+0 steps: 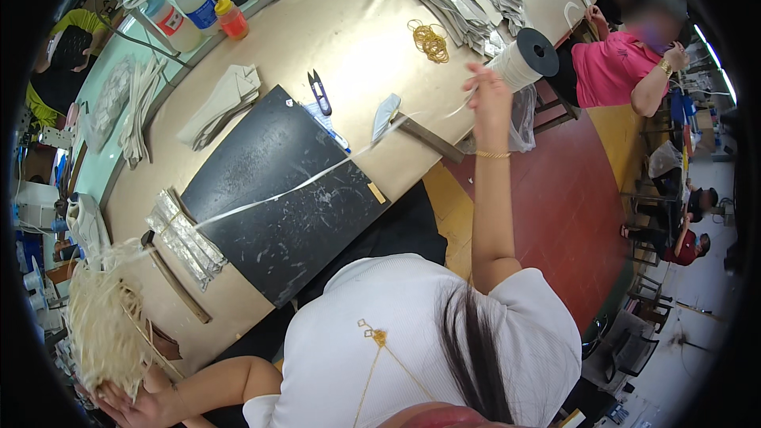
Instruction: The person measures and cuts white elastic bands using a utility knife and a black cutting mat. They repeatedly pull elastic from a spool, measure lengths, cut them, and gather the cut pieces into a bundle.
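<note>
At the lower left, my left hand is against the lower end of a loose bundle of pale, thin strips, its fingers partly hidden and apparently closed on them. My right arm reaches out over the table edge. The right hand, fingers bent, is beside a large spool of white tape with a black end disc. One narrow white tape leads from the spool past the right fingers, where it seems pinched, and slants across the black cutting mat toward the bundle.
Thread snips, a wooden-handled hammer and a flat wooden stick lie on the table. Grey cut pieces, wrapped strips, rubber bands and bottles surround the mat. A co-worker in pink sits at right.
</note>
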The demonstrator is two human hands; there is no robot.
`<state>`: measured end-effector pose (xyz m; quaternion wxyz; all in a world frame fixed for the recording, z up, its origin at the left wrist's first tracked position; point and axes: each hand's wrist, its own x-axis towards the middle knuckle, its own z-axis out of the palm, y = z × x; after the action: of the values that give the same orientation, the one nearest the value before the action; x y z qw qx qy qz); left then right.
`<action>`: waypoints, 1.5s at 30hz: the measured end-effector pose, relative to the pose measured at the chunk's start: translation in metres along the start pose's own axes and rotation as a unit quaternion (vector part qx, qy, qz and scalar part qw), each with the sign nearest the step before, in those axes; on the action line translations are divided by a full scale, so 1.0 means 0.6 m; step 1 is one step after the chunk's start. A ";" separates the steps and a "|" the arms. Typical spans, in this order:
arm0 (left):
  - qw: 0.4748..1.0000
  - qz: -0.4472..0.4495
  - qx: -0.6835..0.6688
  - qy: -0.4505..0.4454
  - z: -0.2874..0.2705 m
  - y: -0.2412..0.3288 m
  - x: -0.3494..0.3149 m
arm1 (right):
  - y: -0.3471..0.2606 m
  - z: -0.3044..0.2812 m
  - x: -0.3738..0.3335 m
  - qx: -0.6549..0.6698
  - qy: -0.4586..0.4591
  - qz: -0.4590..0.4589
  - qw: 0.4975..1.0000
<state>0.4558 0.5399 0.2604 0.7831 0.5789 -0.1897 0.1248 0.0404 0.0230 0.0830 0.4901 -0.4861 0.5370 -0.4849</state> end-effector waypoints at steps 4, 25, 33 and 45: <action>0.917 0.016 -0.015 -0.398 0.221 -0.014 -0.071 | -0.124 0.126 -0.141 -0.094 -0.165 -0.037 0.981; 0.666 -0.471 -0.041 -0.577 0.497 -0.054 -0.200 | -0.189 0.218 -0.440 -0.040 -0.666 -0.387 0.637; 0.940 -0.156 -0.041 -0.301 0.239 -0.052 -0.131 | -0.166 0.050 -0.181 0.130 -0.515 0.080 0.843; 0.980 -0.077 -0.004 -0.184 0.150 -0.063 -0.137 | 0.059 -0.090 0.075 0.535 -0.094 0.078 0.836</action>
<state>0.3842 0.4448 0.2150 0.7445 0.6017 -0.2856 -0.0455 -0.0171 -0.0172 0.0480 0.7581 -0.1480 0.1814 -0.6086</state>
